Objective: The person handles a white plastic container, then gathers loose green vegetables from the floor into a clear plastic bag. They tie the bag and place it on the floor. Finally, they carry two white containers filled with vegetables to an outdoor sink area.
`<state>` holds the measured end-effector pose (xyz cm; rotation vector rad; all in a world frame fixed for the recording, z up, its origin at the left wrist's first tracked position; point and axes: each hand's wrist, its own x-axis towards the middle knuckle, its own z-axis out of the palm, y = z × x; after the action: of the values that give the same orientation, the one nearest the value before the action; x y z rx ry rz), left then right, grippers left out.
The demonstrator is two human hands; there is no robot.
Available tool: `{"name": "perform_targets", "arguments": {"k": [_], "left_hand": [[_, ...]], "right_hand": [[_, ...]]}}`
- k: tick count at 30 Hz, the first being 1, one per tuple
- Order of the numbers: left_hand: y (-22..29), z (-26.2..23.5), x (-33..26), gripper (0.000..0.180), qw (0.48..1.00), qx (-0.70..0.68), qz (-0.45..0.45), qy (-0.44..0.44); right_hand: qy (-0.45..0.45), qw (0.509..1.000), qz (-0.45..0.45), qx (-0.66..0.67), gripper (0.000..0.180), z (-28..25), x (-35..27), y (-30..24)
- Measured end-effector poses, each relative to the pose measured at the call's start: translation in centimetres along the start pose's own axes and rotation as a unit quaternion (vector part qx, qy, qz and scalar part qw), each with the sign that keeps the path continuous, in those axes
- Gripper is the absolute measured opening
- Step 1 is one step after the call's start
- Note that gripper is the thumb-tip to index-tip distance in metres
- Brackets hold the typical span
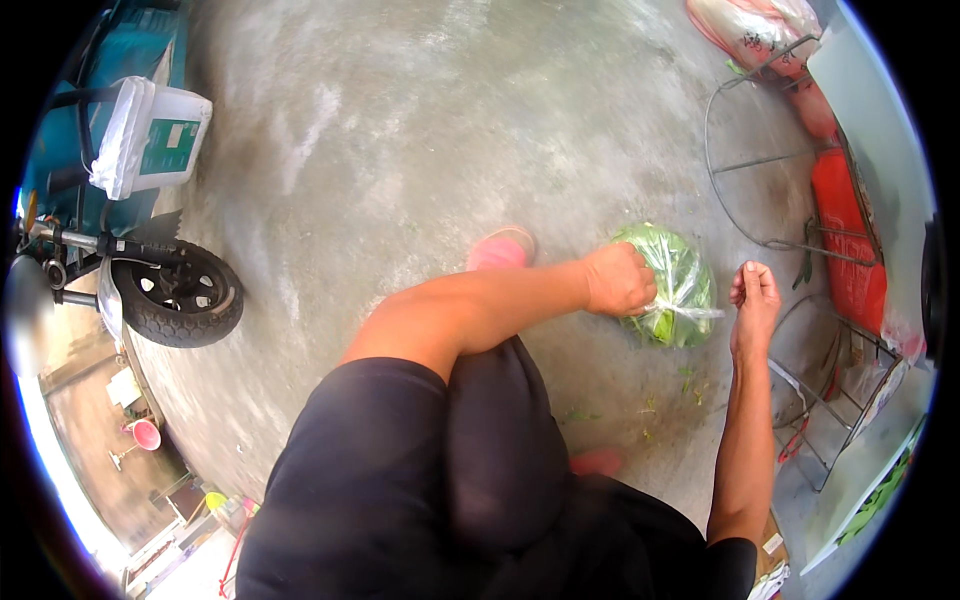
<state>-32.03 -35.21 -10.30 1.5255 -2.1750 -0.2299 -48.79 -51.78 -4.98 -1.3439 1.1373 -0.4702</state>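
A clear plastic bag (pixel 692 272) full of green leafy vegetables is in front of me, right of centre, over the concrete floor. My left hand (pixel 620 280) is closed in a fist at the bag's left side, gripping its gathered plastic. A twisted strip of plastic runs across the bag toward the right. Just past that strip is my right hand (pixel 756 300), its fingers curled together in a pinch. Whatever those fingers hold, if anything, is too small to make out. Whether the bag rests fully on the floor is hard to tell.
Metal-framed stands (pixel 765 160) line the right side, with a red bag (pixel 848 225) and a pale sack (pixel 765 35) there. Scattered leaf bits (pixel 650 405) lie on the floor. At left are a motorbike wheel (pixel 180 293) and a white bucket (pixel 160 135). My pink shoe (pixel 500 250) shows below.
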Motion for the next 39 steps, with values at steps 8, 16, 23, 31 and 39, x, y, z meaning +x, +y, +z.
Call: {"name": "perform_targets", "arguments": {"k": [8, 16, 23, 31, 39], "left_hand": [[-0.4, 1.0, -1.4, 0.012, 0.995, 0.053, 0.072, -0.051], [-0.8, 1.9, -0.2, 0.012, 0.978, 0.044, 0.066, -0.192], [-0.7, 0.2, 1.3, 0.014, 0.946, 0.086, 0.099, -0.296], [0.0, -1.2, 3.2, 0.019, 0.930, 0.054, -0.027, -0.362], [0.2, -3.8, 5.1, 0.031, 0.890, -0.138, -0.360, -0.242]], "right_hand": [[-0.040, 0.999, 0.027, -0.004, 0.022, 0.6, -0.9, 0.2], [-0.073, 0.995, 0.022, -0.061, 0.027, 0.8, -2.9, -1.6], [-0.127, 0.985, 0.007, -0.116, 0.026, 1.2, -5.9, -3.4], [-0.112, 0.984, -0.002, -0.139, 0.022, -0.5, -9.4, -6.3], [-0.091, 0.996, 0.002, -0.022, 0.013, -1.1, -15.7, -11.7]]}}
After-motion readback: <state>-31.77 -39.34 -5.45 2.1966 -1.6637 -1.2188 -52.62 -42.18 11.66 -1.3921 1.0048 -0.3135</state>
